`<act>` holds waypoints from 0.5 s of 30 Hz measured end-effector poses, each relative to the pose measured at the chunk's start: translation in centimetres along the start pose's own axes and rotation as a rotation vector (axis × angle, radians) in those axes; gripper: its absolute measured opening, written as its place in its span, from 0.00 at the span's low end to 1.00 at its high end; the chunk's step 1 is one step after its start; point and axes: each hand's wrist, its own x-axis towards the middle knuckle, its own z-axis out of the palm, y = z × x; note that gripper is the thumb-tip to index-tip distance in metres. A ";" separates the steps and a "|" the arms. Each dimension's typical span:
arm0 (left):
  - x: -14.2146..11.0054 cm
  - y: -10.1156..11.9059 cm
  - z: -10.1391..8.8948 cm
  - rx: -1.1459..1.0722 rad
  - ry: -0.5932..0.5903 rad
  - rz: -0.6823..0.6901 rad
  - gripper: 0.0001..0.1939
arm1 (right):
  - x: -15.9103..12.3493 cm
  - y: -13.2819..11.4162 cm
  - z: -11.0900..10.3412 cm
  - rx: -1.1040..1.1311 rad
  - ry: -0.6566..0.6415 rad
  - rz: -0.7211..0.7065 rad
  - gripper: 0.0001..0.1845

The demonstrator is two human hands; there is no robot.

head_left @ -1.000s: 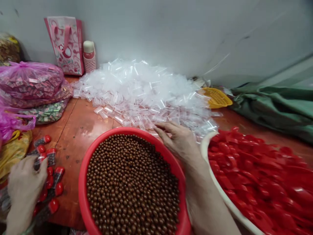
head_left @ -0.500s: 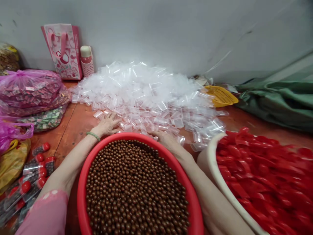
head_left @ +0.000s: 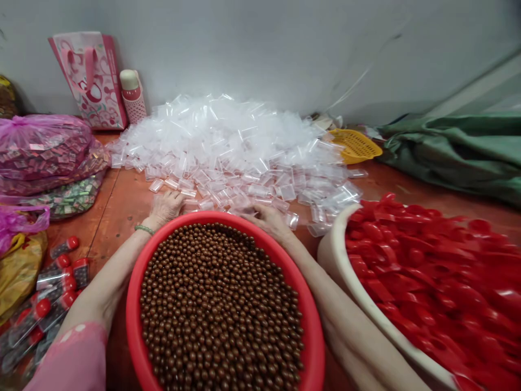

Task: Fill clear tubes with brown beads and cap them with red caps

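A red basin point(head_left: 314, 326) full of round brown balls point(head_left: 220, 304) stands in front of me. Past its far left rim, my left hand point(head_left: 166, 207) lies by the near edge of a heap of clear plastic tubes point(head_left: 240, 146), fingers stretched forward and no grip visible. My right hand point(head_left: 269, 220) reaches around the far right rim to the same heap. Its fingers are bent but apart, and the rim partly hides them. To the left, several filled tubes with red caps point(head_left: 61, 277) lie on the table.
On the right a white tub point(head_left: 340, 255) holds red plastic pieces point(head_left: 431, 282). A yellow basket point(head_left: 354, 146) and green cloth point(head_left: 456, 155) lie behind it. Pink bags of small packets point(head_left: 44, 146), a carrier bag point(head_left: 91, 81) and a flask point(head_left: 132, 98) stand on the left.
My left hand has left the red-capped tubes and moved forward and right to the clear heap. My right hand stays near the basin's far rim, slightly lower. The view has shifted a little.
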 end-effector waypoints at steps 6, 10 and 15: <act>-0.4 0.5 -1.5 -0.030 0.030 -0.011 0.12 | -2.6 -5.4 -3.0 0.097 0.127 -0.091 0.25; -1.5 0.3 -4.2 -0.066 0.127 -0.089 0.15 | -5.9 -9.6 -4.4 -0.159 -0.056 -0.265 0.13; -5.9 2.2 -9.3 -0.098 0.259 0.047 0.14 | -7.8 -10.7 -3.1 -0.462 -0.285 -0.342 0.07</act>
